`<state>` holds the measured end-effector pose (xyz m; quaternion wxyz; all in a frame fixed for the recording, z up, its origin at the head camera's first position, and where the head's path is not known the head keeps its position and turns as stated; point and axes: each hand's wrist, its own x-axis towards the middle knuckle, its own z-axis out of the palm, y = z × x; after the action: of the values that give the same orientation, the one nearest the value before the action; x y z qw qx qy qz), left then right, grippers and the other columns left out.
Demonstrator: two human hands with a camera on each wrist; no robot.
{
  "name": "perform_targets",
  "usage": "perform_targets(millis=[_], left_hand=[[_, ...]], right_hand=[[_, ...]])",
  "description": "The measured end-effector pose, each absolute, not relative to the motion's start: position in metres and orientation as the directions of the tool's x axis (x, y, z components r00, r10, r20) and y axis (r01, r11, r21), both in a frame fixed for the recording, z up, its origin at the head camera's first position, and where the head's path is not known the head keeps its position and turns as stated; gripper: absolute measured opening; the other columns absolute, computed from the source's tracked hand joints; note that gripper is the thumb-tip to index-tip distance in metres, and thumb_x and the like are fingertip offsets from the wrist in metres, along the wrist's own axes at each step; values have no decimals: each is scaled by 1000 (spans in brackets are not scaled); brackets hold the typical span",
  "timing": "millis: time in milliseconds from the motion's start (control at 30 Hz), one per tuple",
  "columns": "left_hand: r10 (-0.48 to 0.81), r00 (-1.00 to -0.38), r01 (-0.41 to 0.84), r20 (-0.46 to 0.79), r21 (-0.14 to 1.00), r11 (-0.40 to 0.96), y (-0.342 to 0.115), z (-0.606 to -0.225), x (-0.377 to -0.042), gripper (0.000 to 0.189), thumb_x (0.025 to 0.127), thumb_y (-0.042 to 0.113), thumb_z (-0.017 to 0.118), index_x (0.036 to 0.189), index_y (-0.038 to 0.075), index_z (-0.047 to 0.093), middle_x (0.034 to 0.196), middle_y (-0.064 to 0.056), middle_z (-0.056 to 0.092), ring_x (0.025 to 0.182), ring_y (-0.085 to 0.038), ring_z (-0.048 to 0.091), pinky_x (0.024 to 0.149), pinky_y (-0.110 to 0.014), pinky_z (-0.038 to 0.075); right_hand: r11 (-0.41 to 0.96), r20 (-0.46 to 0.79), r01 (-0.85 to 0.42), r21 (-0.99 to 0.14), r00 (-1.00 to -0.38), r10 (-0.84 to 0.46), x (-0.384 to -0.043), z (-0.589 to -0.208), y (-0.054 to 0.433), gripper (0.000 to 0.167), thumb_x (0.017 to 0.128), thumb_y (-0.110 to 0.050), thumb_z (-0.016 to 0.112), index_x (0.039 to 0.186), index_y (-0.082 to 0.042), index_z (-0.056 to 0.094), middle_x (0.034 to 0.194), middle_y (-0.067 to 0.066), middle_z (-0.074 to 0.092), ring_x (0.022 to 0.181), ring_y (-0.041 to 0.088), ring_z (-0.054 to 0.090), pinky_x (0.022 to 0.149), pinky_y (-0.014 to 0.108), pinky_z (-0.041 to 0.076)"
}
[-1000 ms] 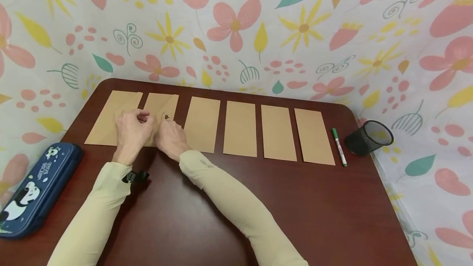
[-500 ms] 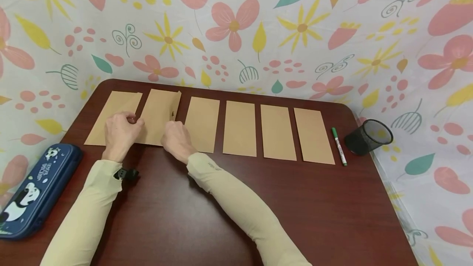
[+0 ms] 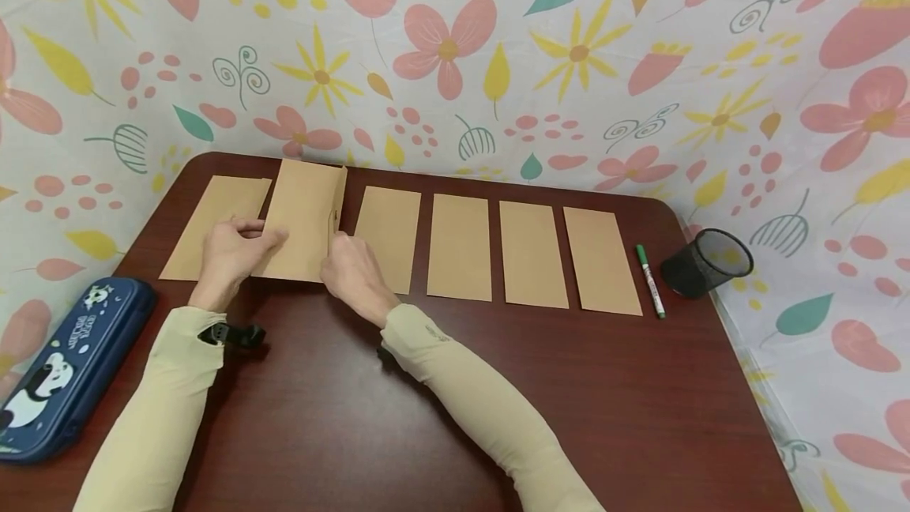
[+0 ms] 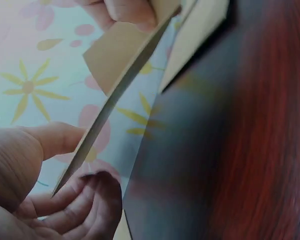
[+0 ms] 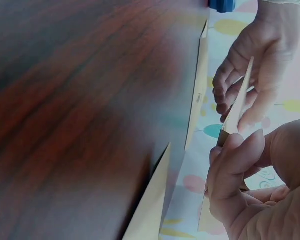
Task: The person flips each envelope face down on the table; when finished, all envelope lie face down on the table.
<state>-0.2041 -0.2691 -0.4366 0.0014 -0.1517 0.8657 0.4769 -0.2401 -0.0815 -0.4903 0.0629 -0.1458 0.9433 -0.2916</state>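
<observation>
A brown paper envelope [image 3: 302,216], second from the left in the row, is raised and tilted up off the table. My left hand [image 3: 235,257] grips its left edge, thumb on the face and curled fingers behind, as the left wrist view shows. At its right edge, where a narrow flap stands out with a small dark mark, my right hand [image 3: 358,271] pinches the paper. In the right wrist view the right fingers [image 5: 230,165] curl round the near edge. Under the left hand lies the leftmost envelope [image 3: 235,192], partly hidden.
Several more brown envelopes [image 3: 460,247] lie flat in a row to the right. Beyond them are a green-capped marker [image 3: 650,281] and a black mesh pen cup [image 3: 704,263]. A blue panda pencil case [image 3: 74,362] sits at the left of the dark wooden table [image 3: 341,417].
The second envelope has come up off the table and tilted, its flap side turning to the right edge. My right hand has moved right; my left has shifted slightly left.
</observation>
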Motion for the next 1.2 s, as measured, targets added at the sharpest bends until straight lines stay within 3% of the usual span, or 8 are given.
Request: perform_targets(millis=[133, 267, 367, 433, 600, 767, 967, 1200], left_hand=[[-217, -953, -281, -211, 886, 370, -270, -435, -206, 62, 101, 31, 75, 146, -9, 59, 114, 0, 75, 103, -4, 66, 71, -9, 50], [-179, -955, -280, -239, 922, 266, -270, -436, -208, 51, 101, 20, 76, 142, -4, 59, 81, 28, 62, 78, 9, 61, 70, -12, 53], [-164, -956, -274, -243, 939, 207, -269, -434, -207, 34, 100, 16, 77, 129, 6, 61, 83, 27, 64, 81, 8, 61, 72, -11, 54], [-159, -956, -272, -248, 949, 157, -268, -433, -206, 28, 99, 13, 78, 121, 12, 61, 83, 26, 65, 82, 7, 62, 72, -11, 54], [-143, -957, -255, -252, 967, 6, -265, -427, -202, 26, 97, 5, 79, 113, 15, 61, 81, 22, 70, 80, 6, 66, 70, -12, 56], [-138, -960, -244, -245, 969, -29, -263, -424, -198, 24, 97, 5, 78, 112, 13, 62, 81, 21, 72, 79, 6, 67, 70, -12, 56], [-119, -964, -226, -237, 969, -98, -263, -426, -197, 21, 97, 1, 78, 103, 18, 67, 81, 17, 74, 77, 3, 70, 69, -14, 58], [-97, -966, -228, -238, 968, -100, -264, -428, -197, 21, 98, 1, 78, 106, 17, 66, 83, 17, 75, 78, 2, 70, 70, -15, 59]], right_hand=[[777, -41, -252, -577, -941, -335, -230, -473, -74, 21, 99, -6, 56, 81, -15, 55, 67, -5, 44, 58, 13, 47, 49, 26, 41], [740, -35, -267, -617, -930, -365, -212, -445, -62, 23, 100, -3, 59, 81, -13, 52, 64, -6, 39, 52, 9, 40, 44, 22, 34], [715, -12, -278, -641, -928, -371, -204, -437, -57, 18, 101, -3, 58, 84, -9, 56, 65, -8, 38, 49, 6, 36, 43, 21, 31], [713, 1, -280, -643, -931, -365, -207, -446, -58, 14, 105, -10, 56, 104, -3, 68, 66, -8, 43, 49, 5, 37, 44, 22, 33], [709, 0, -258, -656, -940, -342, -208, -447, -57, 52, 112, -29, 55, 151, 5, 57, 75, 6, 68, 58, 8, 53, 58, 25, 49], [698, -15, -222, -681, -949, -316, -208, -442, -56, 55, 114, -39, 54, 151, 2, 59, 72, 4, 68, 77, 13, 63, 88, 30, 58], [633, -31, -162, -757, -959, -283, -212, -446, -55, 55, 109, -36, 64, 148, 3, 61, 65, -3, 62, 66, 7, 58, 72, 23, 51], [493, -35, -97, -865, -967, -252, -215, -447, -52, 46, 97, -27, 80, 132, 2, 70, 82, 1, 67, 60, 4, 57, 58, 17, 46]])
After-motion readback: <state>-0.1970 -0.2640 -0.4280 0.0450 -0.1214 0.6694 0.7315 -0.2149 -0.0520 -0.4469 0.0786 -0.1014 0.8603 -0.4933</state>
